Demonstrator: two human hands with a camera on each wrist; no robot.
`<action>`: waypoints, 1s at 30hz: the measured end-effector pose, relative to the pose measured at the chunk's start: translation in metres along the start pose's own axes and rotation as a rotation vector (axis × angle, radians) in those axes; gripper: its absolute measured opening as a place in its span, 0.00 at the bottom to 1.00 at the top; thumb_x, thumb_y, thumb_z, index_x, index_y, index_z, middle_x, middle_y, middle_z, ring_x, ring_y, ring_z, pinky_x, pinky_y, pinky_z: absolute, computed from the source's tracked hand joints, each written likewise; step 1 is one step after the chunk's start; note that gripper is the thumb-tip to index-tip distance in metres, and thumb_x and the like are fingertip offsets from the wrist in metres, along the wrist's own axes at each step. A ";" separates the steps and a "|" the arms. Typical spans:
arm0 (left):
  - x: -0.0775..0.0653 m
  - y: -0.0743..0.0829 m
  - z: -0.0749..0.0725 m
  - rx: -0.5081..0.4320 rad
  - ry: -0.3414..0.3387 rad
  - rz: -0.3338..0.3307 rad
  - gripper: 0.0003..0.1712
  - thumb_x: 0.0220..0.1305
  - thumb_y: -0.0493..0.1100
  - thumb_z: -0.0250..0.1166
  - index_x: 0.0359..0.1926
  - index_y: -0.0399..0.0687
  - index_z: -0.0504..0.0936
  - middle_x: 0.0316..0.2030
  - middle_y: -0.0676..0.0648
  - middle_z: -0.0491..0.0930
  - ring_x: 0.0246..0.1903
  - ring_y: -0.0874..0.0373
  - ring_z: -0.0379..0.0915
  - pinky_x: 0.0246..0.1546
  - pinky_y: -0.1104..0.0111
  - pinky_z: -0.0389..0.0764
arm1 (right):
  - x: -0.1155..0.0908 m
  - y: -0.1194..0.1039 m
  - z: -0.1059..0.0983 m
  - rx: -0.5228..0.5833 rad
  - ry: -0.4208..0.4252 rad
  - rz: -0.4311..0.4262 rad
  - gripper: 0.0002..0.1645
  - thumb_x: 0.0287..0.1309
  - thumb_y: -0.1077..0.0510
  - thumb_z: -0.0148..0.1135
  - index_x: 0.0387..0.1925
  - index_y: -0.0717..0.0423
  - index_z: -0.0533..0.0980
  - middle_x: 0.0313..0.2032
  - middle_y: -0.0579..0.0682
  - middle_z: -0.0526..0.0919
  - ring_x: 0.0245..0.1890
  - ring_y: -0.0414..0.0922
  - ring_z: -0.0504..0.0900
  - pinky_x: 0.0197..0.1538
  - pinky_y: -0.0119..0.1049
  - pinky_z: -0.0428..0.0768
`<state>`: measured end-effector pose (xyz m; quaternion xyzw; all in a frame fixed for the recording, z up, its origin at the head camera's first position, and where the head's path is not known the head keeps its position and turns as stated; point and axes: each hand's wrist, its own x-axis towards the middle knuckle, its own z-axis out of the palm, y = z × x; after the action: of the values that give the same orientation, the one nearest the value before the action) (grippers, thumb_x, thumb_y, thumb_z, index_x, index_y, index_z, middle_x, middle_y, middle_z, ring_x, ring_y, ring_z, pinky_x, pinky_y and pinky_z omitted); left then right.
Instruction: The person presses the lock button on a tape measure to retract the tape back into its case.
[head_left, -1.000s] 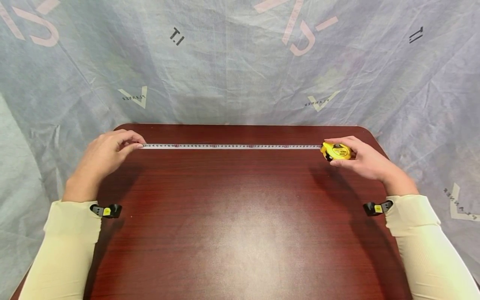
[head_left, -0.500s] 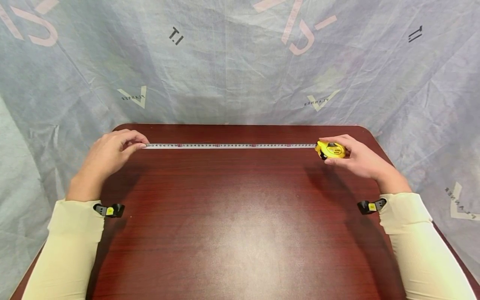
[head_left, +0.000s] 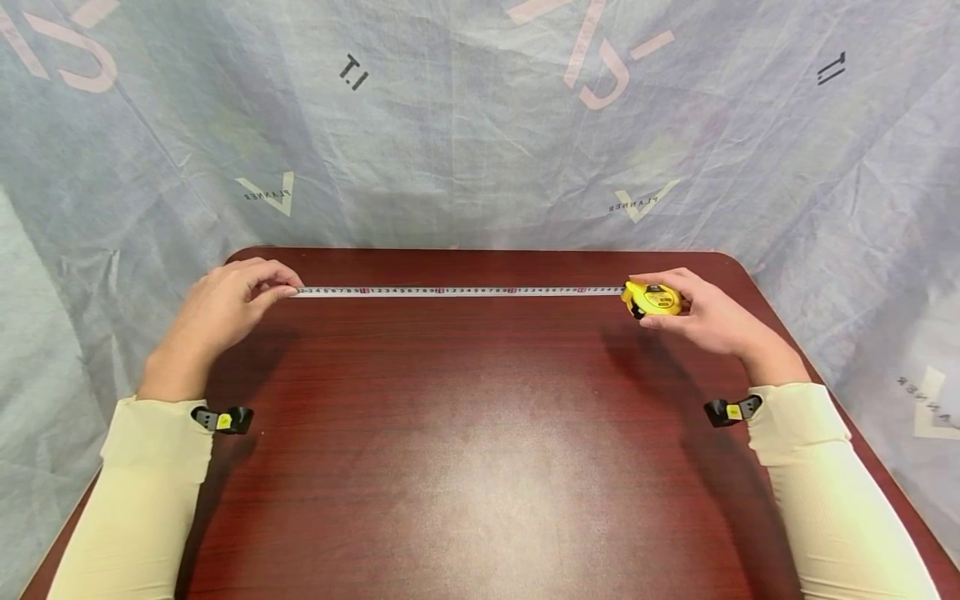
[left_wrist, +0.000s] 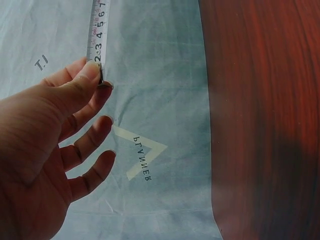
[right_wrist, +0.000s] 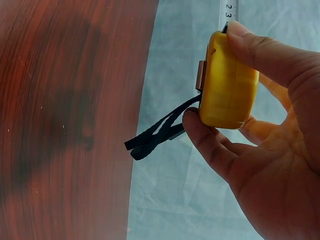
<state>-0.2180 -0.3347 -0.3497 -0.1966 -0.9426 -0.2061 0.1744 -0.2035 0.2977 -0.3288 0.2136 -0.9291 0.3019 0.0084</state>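
A white tape blade (head_left: 465, 292) with black and red numbers stretches straight between my two hands, above the table. At its left end my left hand (head_left: 228, 304) pinches the tip between thumb and fingers; in the left wrist view the tape end (left_wrist: 98, 37) shows under the thumb, with the other fingers loosely bent. My right hand (head_left: 712, 312) grips the yellow tape measure case (head_left: 652, 300), into which the blade runs. From the case (right_wrist: 230, 85) in the right wrist view, a black wrist strap (right_wrist: 160, 130) hangs loose.
Beneath both hands lies a dark red wooden table (head_left: 450, 400) with rounded far corners. A pale grey printed cloth (head_left: 465, 150) hangs behind it and along the sides. Each sleeve cuff carries a small black camera (head_left: 234, 419).
The right hand and tape measure case have moved left, and the left hand slightly right. The stretch of blade between them is shorter.
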 end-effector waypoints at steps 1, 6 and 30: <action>0.000 0.000 0.000 0.001 0.000 0.000 0.06 0.67 0.44 0.72 0.43 0.58 0.86 0.35 0.53 0.83 0.34 0.55 0.73 0.37 0.54 0.68 | 0.000 0.000 0.000 0.001 -0.001 0.002 0.38 0.58 0.63 0.77 0.70 0.49 0.74 0.57 0.56 0.74 0.47 0.45 0.72 0.46 0.27 0.71; 0.001 0.001 0.000 0.009 0.000 -0.003 0.06 0.67 0.44 0.72 0.43 0.60 0.86 0.36 0.53 0.83 0.34 0.55 0.72 0.38 0.54 0.69 | 0.001 -0.002 0.002 0.008 -0.011 0.008 0.38 0.59 0.61 0.76 0.70 0.48 0.74 0.57 0.55 0.73 0.46 0.46 0.72 0.45 0.24 0.72; 0.008 0.014 0.004 -0.002 -0.011 0.021 0.05 0.68 0.45 0.71 0.43 0.60 0.86 0.36 0.55 0.82 0.36 0.57 0.73 0.40 0.55 0.70 | 0.005 -0.013 0.011 0.041 -0.021 0.002 0.37 0.61 0.64 0.74 0.71 0.49 0.73 0.57 0.57 0.72 0.47 0.48 0.74 0.46 0.24 0.75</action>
<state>-0.2198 -0.3185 -0.3453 -0.2078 -0.9411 -0.2044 0.1713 -0.2016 0.2797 -0.3297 0.2160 -0.9228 0.3189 -0.0059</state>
